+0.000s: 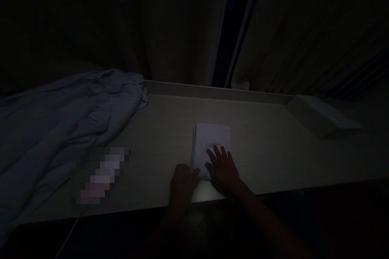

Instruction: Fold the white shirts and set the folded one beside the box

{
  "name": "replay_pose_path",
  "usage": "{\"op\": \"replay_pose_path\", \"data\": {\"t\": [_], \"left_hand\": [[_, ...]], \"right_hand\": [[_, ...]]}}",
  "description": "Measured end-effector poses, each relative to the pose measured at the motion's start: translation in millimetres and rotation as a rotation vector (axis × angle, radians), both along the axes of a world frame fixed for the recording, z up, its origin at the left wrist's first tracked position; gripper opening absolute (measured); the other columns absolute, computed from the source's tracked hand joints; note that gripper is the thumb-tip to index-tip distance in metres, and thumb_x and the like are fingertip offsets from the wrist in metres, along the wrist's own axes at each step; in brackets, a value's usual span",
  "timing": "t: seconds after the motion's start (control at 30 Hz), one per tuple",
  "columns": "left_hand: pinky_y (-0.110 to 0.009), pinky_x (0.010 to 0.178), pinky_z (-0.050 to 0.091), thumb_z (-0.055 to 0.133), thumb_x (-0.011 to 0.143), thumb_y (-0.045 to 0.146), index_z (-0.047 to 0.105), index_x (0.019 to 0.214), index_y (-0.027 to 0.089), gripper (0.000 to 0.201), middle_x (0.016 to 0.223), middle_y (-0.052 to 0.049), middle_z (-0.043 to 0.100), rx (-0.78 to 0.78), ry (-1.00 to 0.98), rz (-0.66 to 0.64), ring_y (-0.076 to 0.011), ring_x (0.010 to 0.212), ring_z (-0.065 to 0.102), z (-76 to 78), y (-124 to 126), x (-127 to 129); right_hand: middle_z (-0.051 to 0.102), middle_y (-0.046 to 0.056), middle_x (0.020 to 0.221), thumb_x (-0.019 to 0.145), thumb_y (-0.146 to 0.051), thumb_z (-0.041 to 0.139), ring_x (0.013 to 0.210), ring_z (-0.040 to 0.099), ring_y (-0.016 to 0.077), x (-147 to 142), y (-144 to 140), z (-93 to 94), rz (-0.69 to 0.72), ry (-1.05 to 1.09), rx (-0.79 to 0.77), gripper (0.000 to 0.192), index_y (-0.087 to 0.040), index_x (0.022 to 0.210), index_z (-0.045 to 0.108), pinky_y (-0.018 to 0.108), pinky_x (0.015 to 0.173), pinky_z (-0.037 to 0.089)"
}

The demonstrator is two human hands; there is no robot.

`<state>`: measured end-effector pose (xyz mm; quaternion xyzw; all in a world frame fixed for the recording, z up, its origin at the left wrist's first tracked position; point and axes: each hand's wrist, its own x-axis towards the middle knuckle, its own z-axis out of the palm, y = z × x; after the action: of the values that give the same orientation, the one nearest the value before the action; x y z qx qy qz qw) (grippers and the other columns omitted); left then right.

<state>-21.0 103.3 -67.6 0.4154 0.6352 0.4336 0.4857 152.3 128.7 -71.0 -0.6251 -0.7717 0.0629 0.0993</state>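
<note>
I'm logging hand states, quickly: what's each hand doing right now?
Left hand: curled at the near-left corner of the folded white cloth; too dark to tell if it grips.
Right hand: open, spread on top of the cloth.

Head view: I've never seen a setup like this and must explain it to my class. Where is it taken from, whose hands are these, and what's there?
There is no machine: these are a person's bare hands, seen from a camera worn on that person's head, looking forward and down. The room is dim. On the pale surface lies a folded white cloth. The right hand rests on it, fingers spread; the left hand is at its near left corner, too dark to tell whether it grips. Farther left are crumpled fabric and a pixelated object I cannot name.
</note>
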Motion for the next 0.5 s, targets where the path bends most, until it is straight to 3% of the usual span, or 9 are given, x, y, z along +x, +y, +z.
{"op": "replay_pose_path", "data": {"t": [0.23, 0.5], "left_hand": [[-0.024, 0.05, 0.049, 0.06, 0.077, 0.035, 0.044, 0.076, 0.023, 0.02, 0.064, 0.003, 0.056, 0.001, 0.042, -0.047, -0.0172, 0.06, 0.067, 2.3, 5.0, -0.9], [-0.022, 0.049, 0.048, 0.059, 0.078, 0.031, 0.042, 0.077, 0.024, 0.019, 0.063, 0.004, 0.055, 0.028, 0.092, -0.068, -0.0161, 0.057, 0.067, 7.0, 4.2, -3.0]], "right_hand": [[0.015, 0.004, 0.159, 0.098, -0.055, 0.026, 0.146, 0.009, 0.0321, -1.6, 0.5, 2.0, 0.002, -0.004, -0.009, 0.06, -0.03, 0.152, 0.026, 0.058, 0.115, 0.012], [0.015, 0.005, 0.16, 0.099, -0.054, 0.022, 0.147, 0.009, 0.0277, 4.0, -1.8, 12.7, 0.037, 0.043, -0.051, 0.06, -0.028, 0.152, 0.025, 0.054, 0.116, 0.014]]}}
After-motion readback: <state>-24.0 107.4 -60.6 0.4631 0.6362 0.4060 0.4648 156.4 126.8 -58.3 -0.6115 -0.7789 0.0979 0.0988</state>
